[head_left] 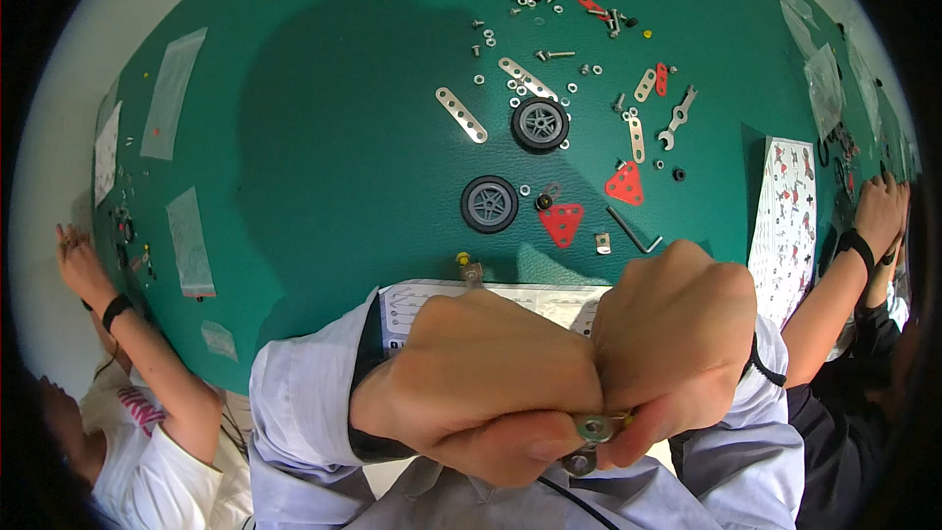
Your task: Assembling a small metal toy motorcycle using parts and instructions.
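Your hands: both raised close under the camera, forearms entering from the lower edge, knuckles up, pressed together.
Left hand [481,383]: clenched, thumb touching a small metal part [595,429].
Right hand [677,334]: curled, fingertips pinching the same part.
Part: between your thumbs, above your shirt.
Beyond, on the green mat [324,137]: two wheels [490,203], red plates [561,223], strips [461,115].

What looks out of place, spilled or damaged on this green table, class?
Nothing stands out. Small screws and washers lie scattered, but loosely, beside the two wheels and metal strips. Both hands hold a small metal part.
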Tool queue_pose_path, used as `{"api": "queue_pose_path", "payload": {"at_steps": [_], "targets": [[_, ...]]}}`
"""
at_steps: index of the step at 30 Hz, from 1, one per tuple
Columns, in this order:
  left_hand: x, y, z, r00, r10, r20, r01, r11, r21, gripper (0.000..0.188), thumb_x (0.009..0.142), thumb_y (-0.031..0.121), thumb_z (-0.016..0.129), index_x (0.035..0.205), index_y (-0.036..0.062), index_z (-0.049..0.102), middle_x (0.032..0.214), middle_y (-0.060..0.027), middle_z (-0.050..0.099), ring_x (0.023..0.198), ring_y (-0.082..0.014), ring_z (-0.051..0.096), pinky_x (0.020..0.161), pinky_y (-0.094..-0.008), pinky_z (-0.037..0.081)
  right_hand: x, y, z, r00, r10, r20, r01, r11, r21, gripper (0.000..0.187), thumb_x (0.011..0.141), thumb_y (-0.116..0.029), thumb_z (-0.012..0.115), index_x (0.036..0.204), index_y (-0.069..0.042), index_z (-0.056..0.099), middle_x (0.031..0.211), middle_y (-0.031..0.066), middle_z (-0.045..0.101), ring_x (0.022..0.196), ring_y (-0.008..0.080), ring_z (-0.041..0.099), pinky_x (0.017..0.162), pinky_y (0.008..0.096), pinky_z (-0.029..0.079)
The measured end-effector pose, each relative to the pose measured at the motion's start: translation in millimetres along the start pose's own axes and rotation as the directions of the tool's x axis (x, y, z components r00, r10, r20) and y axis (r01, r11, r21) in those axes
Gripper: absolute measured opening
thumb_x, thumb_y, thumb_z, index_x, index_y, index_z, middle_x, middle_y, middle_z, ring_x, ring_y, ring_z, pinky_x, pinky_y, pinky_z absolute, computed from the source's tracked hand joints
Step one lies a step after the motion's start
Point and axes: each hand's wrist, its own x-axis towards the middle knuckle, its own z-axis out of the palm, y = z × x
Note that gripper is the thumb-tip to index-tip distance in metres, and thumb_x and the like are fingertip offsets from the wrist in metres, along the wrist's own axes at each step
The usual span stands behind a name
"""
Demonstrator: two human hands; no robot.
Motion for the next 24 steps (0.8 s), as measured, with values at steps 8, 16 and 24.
{"api": "queue_pose_path", "payload": {"at_steps": [8,16,24], "targets": [[-15,-10,9,0.976,0.156,-0.151,-0.157,0.988,0.002,0.017,0.086,0.012,0.055,0.076,-0.0022,0.056,0.062,-0.0079,0.050,0.047,-0.0241,0.050,0.041,-0.0329,0.037,-6,14,14,0.941,-0.267,-0.208,0.244,0.961,-0.129,0.021,0.069,-0.012,0.078,0.073,0.004,0.065,0.053,0.0070,0.056,0.036,0.0141,0.050,0.032,0.0244,0.028],[-10,-9,10,0.982,0.144,-0.123,-0.145,0.989,-0.002,0.017,0.084,0.012,0.058,0.074,-0.0018,0.057,0.059,-0.0084,0.049,0.048,-0.0241,0.050,0.040,-0.0327,0.036,-3,-1,6,0.968,-0.228,-0.105,0.187,0.935,-0.302,0.035,0.069,-0.021,0.081,0.060,0.007,0.061,0.048,0.0095,0.057,0.035,0.0184,0.053,0.035,0.0254,0.043],[-5,-10,-5,0.994,0.105,-0.016,-0.105,0.993,0.046,0.016,0.085,0.012,0.053,0.078,-0.0030,0.057,0.061,-0.0092,0.051,0.048,-0.0246,0.050,0.042,-0.0337,0.038,7,-3,-10,0.988,-0.154,-0.002,0.142,0.918,-0.371,0.040,0.070,-0.030,0.079,0.058,0.004,0.061,0.048,0.0085,0.056,0.036,0.0206,0.053,0.035,0.0262,0.042]]}}
